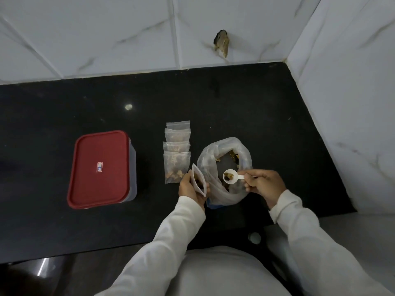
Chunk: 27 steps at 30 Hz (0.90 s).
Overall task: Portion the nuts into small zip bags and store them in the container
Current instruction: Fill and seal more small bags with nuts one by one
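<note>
At the left of the black tabletop stands the container, with its red lid on. To its right, four filled zip bags lie in an overlapping row running from far to near. No hand touches them, though the nearest one lies just beside the left hand. That hand's fingers curl round a small zip bag, held upright with its mouth open and a few nuts inside. Just right of it sits the big plastic bag of nuts, its mouth rolled open. Over that mouth hangs a white scoop loaded with nuts. Its handle is pinched in the fingers of the right hand, close to the small bag's mouth but apart from it.
</note>
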Motion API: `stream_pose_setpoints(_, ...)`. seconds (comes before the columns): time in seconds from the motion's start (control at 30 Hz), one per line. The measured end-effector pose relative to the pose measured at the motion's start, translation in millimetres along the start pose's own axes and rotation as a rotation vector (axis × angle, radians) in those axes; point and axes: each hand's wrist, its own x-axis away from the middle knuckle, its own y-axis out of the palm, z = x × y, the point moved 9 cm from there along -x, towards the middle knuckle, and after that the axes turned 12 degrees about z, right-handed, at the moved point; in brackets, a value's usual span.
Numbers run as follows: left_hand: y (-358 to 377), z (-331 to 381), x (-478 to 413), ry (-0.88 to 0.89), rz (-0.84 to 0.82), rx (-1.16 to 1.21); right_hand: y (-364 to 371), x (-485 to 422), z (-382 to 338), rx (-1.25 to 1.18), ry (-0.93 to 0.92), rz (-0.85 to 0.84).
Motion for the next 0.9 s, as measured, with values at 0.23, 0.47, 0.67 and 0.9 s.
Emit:
stream_pose_setpoints(0.23, -0.6, 10.7, 9.9, 0.048, 0.021, -0.026, -15.4, 33.3, -31.8, -0.154, -0.043, 0.021)
stream_pose_setpoints(0.47, 2.1, 18.2, 22.7, 0.070, -0.005, -0.030, 3.9, 97.3, -87.0, -0.188, -0.307, 0.025)
stream_pose_setpoints(0.67, 2.4, 22.2, 24.5, 0.073, 0.004, -0.026, 22.9, 112.5, -99.9, 0.008, -0.512, 0.054)
stream_pose_setpoints(0.9, -1.2, 26.8, 30.0, 0.049, 0.001, -0.030, 29.1, 119.2, -109.1, 0.149, -0.685, 0.117)
